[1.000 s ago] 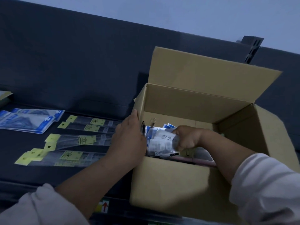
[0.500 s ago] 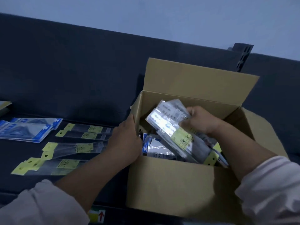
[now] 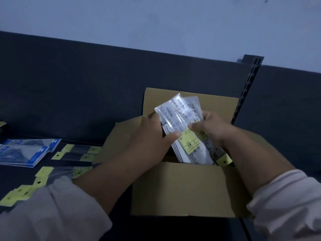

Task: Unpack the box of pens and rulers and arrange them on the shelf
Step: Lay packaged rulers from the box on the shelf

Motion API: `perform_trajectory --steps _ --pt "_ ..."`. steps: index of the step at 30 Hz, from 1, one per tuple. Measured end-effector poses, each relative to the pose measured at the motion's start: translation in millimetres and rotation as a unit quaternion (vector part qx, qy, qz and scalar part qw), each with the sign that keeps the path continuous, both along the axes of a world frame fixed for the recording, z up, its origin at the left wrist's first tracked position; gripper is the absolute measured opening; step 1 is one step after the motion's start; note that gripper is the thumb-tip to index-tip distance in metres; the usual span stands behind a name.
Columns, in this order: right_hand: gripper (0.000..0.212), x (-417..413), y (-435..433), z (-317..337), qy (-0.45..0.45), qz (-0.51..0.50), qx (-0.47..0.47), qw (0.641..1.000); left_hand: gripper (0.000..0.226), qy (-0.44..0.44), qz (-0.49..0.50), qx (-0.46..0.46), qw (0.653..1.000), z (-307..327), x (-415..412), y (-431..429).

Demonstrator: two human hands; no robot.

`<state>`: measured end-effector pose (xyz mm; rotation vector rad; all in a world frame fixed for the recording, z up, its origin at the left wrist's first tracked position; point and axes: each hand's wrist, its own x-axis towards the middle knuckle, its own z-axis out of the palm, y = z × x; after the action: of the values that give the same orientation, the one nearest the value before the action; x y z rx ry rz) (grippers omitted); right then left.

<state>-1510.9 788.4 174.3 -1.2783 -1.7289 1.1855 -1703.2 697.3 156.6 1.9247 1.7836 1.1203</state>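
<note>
An open cardboard box [image 3: 182, 188] stands on the dark shelf [image 3: 22, 173]. Above its opening I hold a bundle of clear ruler packets [image 3: 180, 117] with yellow labels, tilted up to the left. My right hand [image 3: 208, 129] grips the bundle from the right side. My left hand [image 3: 151, 140] holds its left edge, thumb pressed on the front near a yellow label. The bundle's lower ends still reach down into the box. What else lies in the box is hidden.
On the shelf to the left lie several clear ruler packets with yellow tabs [image 3: 76, 155] and blue-and-white packets [image 3: 22, 152]. A dark back panel [image 3: 86, 84] rises behind, with a slotted upright [image 3: 246, 89] behind the box.
The right hand lifted the bundle of packets higher out of the box. The left hand left the box's left wall and took hold of the bundle. The view shifted upward.
</note>
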Motion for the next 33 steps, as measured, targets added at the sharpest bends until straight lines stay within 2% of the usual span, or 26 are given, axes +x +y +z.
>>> perform_trajectory --steps 2,3,4,6,8,12,19,23,24,27,28,31,33 --pt "0.011 -1 4 -1 0.026 0.004 -0.004 1.0 0.033 -0.167 -0.058 -0.171 0.969 8 16 13" --pt "0.012 -2 7 -1 0.038 0.007 -0.005 0.999 0.028 -0.212 -0.072 -0.233 0.946 9 22 20" --pt "0.014 -3 9 -2 0.05 0.01 -0.005 0.999 0.024 -0.239 -0.073 -0.269 0.93 8 27 27" --pt "0.015 -3 13 -6 0.079 0.008 -0.009 0.997 0.024 -0.296 -0.051 -0.284 0.911 6 34 40" --pt "0.015 -2 17 -9 0.104 0.001 -0.019 0.994 0.028 -0.353 -0.039 -0.263 0.897 3 35 51" --pt "0.02 -2 23 -3 0.134 0.002 -0.012 0.991 0.036 -0.411 -0.03 -0.205 0.888 1 35 64" --pt "0.019 -9 17 29 0.176 -0.019 0.017 0.984 0.024 -0.426 -0.08 -0.085 0.897 22 28 61" --pt "0.021 -31 2 61 0.197 -0.017 0.056 0.979 0.019 -0.457 -0.09 -0.004 0.885 45 13 52" --pt "0.021 -39 -3 69 0.203 -0.015 0.061 0.977 0.022 -0.458 -0.091 0.007 0.884 52 7 49" --pt "0.021 -66 -19 91 0.223 -0.012 0.056 0.973 0.053 -0.441 -0.088 0.012 0.893 74 -16 35" --pt "0.022 -77 -25 97 0.233 -0.011 0.047 0.971 0.052 -0.435 -0.09 0.017 0.896 81 -28 31" --pt "0.025 -119 -40 110 0.261 -0.009 0.008 0.965 0.025 -0.439 -0.087 0.021 0.894 96 -71 18" --pt "0.022 -152 -51 114 0.264 -0.006 -0.026 0.964 0.025 -0.452 -0.077 0.01 0.889 101 -103 7"
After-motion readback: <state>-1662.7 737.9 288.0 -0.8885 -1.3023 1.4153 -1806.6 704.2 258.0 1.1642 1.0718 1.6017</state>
